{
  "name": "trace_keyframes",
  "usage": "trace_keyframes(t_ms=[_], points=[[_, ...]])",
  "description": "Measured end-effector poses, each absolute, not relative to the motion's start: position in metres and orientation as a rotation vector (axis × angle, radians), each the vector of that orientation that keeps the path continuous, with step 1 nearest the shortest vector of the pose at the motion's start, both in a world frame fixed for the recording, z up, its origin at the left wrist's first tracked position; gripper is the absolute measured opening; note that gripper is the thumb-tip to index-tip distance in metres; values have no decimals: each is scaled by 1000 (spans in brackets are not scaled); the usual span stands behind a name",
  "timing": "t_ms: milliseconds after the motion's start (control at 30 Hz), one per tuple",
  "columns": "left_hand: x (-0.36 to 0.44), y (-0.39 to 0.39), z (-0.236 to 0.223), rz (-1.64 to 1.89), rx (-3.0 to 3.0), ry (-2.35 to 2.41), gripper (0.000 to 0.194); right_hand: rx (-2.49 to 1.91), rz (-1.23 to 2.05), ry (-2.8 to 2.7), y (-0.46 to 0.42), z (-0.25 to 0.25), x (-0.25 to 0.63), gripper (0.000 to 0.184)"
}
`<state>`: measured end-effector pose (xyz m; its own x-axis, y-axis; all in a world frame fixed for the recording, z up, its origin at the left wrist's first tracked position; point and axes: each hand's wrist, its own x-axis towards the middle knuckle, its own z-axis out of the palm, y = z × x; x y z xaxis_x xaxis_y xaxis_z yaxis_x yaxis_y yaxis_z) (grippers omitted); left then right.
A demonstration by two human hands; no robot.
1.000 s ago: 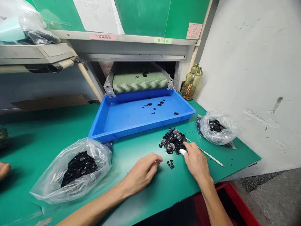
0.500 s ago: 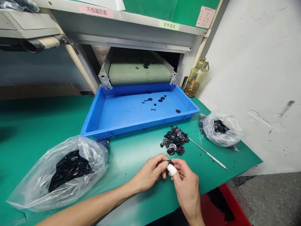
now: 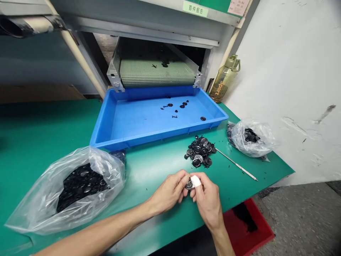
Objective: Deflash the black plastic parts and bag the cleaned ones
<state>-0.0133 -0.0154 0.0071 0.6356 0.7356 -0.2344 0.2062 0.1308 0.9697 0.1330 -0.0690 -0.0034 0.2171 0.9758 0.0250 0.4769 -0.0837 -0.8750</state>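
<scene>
Between my two hands is a small round black disc (image 3: 189,184) with a ringed face, like a plastic cap. My left hand (image 3: 170,190) pinches its left side between thumb and fingers. On the other side my right hand (image 3: 206,193), its thumb wrapped in white tape, grips the same disc. Just beyond the hands lies a pile of black discs (image 3: 199,151) mixed with smaller black bits. A thin pen-like tool (image 3: 237,165) rests on the green table (image 3: 144,160), its far tip beside the pile.
A blue tray (image 3: 160,137) with scattered black parts sits under the end of a green conveyor belt (image 3: 157,73). Clear plastic bags of black parts lie left (image 3: 106,170) and right (image 3: 241,142). A bottle (image 3: 223,80) stands by the wall; a red bin (image 3: 262,231) is below the table edge.
The disc between my hands has turned so its ringed face shows more. Both hands stay together on it. The whole view has tilted downward slightly.
</scene>
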Motion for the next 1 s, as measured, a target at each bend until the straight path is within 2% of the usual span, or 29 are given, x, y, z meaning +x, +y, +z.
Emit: trace_keyframes(t_ms=[133,200,367,467,567,667,800,1000], points=[[-9,-10,4,597,1104,810,46,-1951,364,-1408,-50,0,175,37],[-8,-9,6,625,1065,809,45,-2010,317,-1436,-36,1,192,39],[-8,-10,9,625,1083,813,40,-1956,425,-1467,-17,2,203,30],[-7,-9,6,615,1048,802,39,-1938,516,-1398,-26,4,195,36],[-7,-9,4,619,1085,789,38,-1755,771,-1295,-45,6,178,41],[-8,-10,5,582,1184,779,39,-1619,946,-1163,-61,5,155,34],[-12,-13,7,530,1260,782,36,-1664,807,-1198,-74,2,133,28],[-14,-14,5,431,1341,805,35,-1622,782,-1407,-79,6,137,22]])
